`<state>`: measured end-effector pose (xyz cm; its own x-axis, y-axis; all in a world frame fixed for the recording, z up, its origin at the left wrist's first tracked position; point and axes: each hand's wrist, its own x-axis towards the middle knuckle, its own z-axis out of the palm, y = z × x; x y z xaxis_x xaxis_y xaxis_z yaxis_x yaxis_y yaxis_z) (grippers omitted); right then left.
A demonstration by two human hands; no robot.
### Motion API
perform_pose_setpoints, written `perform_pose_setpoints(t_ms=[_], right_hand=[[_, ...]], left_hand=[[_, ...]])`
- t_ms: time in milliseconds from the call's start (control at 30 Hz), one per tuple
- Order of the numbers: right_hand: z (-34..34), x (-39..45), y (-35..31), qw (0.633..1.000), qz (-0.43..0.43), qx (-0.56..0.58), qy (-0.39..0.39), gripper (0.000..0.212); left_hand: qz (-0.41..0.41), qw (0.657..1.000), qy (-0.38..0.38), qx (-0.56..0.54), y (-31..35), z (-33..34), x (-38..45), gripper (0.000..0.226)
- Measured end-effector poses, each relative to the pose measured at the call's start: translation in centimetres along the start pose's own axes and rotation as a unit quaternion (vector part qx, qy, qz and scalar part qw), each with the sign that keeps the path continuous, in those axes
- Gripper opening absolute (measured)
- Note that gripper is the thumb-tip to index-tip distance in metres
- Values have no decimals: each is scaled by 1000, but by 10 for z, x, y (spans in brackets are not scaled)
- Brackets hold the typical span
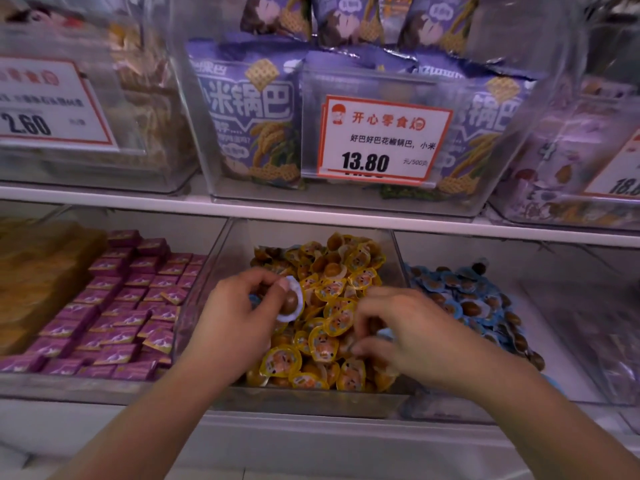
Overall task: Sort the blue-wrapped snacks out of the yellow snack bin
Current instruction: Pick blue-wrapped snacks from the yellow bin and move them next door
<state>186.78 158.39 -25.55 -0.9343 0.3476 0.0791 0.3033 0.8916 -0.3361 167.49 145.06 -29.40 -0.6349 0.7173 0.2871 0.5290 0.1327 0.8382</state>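
Head view: yellow snack bin (221, 258) at 6 o'clock on the lower shelf (311, 216), still full of yellow packs. Left hand (239, 313) fingers pinch one blue-wrapped snack (291, 299) over the bin's left side. Right hand (412, 337) fingers curled into the pile at 4 o'clock around something blue; can't tell if it's gripped. Blue bin (464, 299) at 3 o'clock looks like the destination. Judging mid-sort. Shop shelving, price tag (381, 140) at 12.
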Motion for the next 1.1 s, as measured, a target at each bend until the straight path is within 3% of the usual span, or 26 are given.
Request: perform_pose_setpoints(t_ms=[100,167,233,333,400,500,600,733,767,900,1000,1100], right_hand=[[1,3,-2,982,39,139,126,22],[6,5,-7,950,78,227,198,20],[13,10,-13,905,94,318,265,17],[27,22,-25,847,104,409,323,16],[40,30,-27,844,121,402,334,17],[46,35,-23,870,123,332,343,18],[46,35,-17,901,57,211,375,24],[57,32,-26,912,53,232,335,25],[58,31,-33,898,81,291,320,24],[55,29,-59,773,174,549,265,12],[45,27,-74,751,144,607,218,16],[39,23,-77,725,140,629,244,17]], left_hand=[[-81,989,5,-120,13,10,-2,21],[-151,970,1,-189,21,20,-6,19],[-251,914,-17,-319,29,30,-11,22],[-348,792,-101,-492,43,40,-14,33],[-363,762,-140,-518,49,44,-14,44],[-353,768,-143,-515,48,46,-11,49],[-339,776,-155,-509,45,41,-9,54],[-302,839,-90,-443,45,43,-12,43],[-275,860,-56,-427,47,44,-12,37],[-96,941,93,-311,52,46,-14,34],[32,972,121,-201,52,51,-21,20],[77,976,84,-185,51,57,-31,26]])
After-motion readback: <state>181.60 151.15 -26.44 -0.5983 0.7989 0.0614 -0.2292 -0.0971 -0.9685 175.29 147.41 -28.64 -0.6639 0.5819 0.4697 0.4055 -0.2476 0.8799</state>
